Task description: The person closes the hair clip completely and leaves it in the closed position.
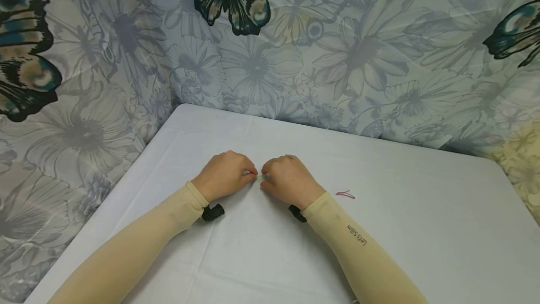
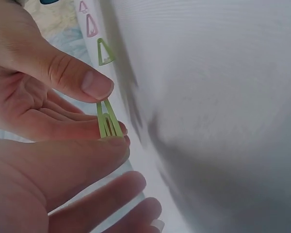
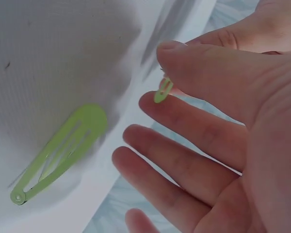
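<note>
I see a small green clip (image 2: 108, 121) pinched between both hands over the middle of the table (image 1: 401, 229); the left hand (image 1: 225, 175) has its thumb pressed onto the clip against the forefinger, and the right hand (image 1: 287, 179) nips the other end between thumb and forefinger, its remaining fingers loose and spread. To work it well I judge each grip should stay near the clip's ends, thumbs flat, so the thin wire cannot twist or spring away (it looks slippery and light). A larger green snap clip (image 3: 58, 153) shows in the right wrist view, and a pink clip (image 1: 345, 194) lies on the cloth just beside the right sleeve. In the head view the clip between the hands is almost entirely hidden by the knuckles, so I cannot tell its exact shape there. More clips, one green and two pink (image 2: 91, 26), appear blurred at the top of the left wrist view; how they are held I cannot make out
</note>
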### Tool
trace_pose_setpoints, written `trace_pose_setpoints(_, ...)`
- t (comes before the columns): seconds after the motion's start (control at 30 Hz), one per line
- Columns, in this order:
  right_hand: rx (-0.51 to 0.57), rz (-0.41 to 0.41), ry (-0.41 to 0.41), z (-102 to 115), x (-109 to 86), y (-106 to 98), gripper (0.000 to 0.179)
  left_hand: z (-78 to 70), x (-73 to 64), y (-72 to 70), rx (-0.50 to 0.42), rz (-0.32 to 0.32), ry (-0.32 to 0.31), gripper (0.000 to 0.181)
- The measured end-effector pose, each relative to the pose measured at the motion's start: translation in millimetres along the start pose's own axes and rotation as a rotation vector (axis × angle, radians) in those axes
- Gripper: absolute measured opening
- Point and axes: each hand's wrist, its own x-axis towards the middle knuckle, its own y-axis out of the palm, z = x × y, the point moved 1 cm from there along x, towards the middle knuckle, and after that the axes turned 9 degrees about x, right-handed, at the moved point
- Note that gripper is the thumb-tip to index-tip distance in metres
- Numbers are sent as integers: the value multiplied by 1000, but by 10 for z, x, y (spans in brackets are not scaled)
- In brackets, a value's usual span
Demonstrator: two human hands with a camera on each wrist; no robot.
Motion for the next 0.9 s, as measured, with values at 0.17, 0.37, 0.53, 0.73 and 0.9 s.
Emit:
trace_pose_setpoints(0.17,13,-11,-13,-4,0,-19,24,-3,5,-42,-14,13,-9,11)
trace_pose_setpoints(0.37,21,-15,-28,8,-3,-49,23,0,4,-75,-10,17,10,11)
trace_pose_setpoints(0.53,18,-26,-44,-9,5,-57,20,-3,18,-87,-6,24,20,11)
trace_pose_setpoints(0.73,14,-35,-56,-11,1,-66,15,-8,30,-102,1,31,33,11)
trace_pose_setpoints(0.9,41,-47,-73,-12,-13,-64,14,8,11,-92,-6,41,49,11)
